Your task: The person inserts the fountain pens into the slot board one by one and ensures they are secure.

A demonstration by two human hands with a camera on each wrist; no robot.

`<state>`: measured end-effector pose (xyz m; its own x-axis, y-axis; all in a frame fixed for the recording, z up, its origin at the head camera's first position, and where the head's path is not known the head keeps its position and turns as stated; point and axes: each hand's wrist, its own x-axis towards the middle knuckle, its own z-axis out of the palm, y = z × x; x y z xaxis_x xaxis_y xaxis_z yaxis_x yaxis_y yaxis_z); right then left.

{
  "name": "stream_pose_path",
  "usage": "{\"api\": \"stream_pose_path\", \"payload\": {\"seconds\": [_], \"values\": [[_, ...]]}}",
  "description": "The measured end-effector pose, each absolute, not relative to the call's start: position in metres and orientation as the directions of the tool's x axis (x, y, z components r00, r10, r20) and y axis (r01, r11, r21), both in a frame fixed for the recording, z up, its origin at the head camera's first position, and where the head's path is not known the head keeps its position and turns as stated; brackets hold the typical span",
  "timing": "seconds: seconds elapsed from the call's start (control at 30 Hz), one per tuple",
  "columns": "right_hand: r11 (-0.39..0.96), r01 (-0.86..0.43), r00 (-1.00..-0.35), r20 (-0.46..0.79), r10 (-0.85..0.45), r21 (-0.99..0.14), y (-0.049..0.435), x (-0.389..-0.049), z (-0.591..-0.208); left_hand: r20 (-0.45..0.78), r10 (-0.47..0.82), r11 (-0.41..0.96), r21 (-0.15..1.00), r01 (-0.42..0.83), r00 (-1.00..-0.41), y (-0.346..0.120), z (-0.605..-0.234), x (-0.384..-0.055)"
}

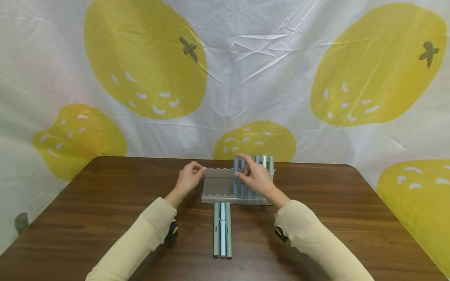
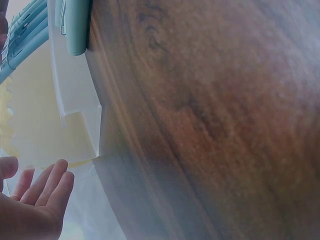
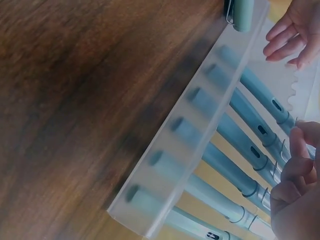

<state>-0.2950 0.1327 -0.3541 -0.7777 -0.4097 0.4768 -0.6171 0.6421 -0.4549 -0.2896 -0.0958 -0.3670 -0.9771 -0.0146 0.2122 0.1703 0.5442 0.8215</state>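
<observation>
A clear, wavy-edged pen rack (image 1: 218,183) stands at the table's middle, with several pens leaning side by side in its right half. My right hand (image 1: 258,179) pinches the leftmost blue pen (image 1: 236,189), index finger at its top and thumb lower down. That pen's lower end sits behind the rack's front lip (image 3: 200,145) in the right wrist view. At the rack's upper left corner is my left hand (image 1: 188,177), fingertips right at the edge; its fingers (image 2: 47,187) look loosely extended in the left wrist view.
In front of the rack lie two green pens (image 1: 216,234) (image 1: 229,234) with a pale blue pen (image 1: 223,234) between them. All rest on a brown wooden table (image 1: 105,218). Behind it hangs a white cloth (image 1: 246,78) printed with yellow fruit.
</observation>
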Motion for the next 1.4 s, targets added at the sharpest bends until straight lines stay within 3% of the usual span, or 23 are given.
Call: {"api": "stream_pose_path", "payload": {"seconds": [0.77, 1.13, 1.4], "values": [[0.732, -0.527, -0.841, 0.389, -0.376, -0.432, 0.1270, -0.2969, -0.3459, 0.208, -0.010, 0.536, 0.827, 0.171, -0.978, -0.0958, -0.3674, -0.2908], [0.722, -0.528, -0.841, 0.389, -0.375, -0.446, 0.1272, -0.2972, -0.3477, 0.199, -0.016, 0.541, 0.826, 0.159, -0.980, -0.0958, -0.3679, -0.2899], [0.667, -0.587, -0.798, 0.467, -0.382, -0.458, 0.1288, -0.2896, -0.3506, 0.201, -0.011, 0.540, 0.826, 0.163, -0.980, -0.0961, -0.3677, -0.2896]]}}
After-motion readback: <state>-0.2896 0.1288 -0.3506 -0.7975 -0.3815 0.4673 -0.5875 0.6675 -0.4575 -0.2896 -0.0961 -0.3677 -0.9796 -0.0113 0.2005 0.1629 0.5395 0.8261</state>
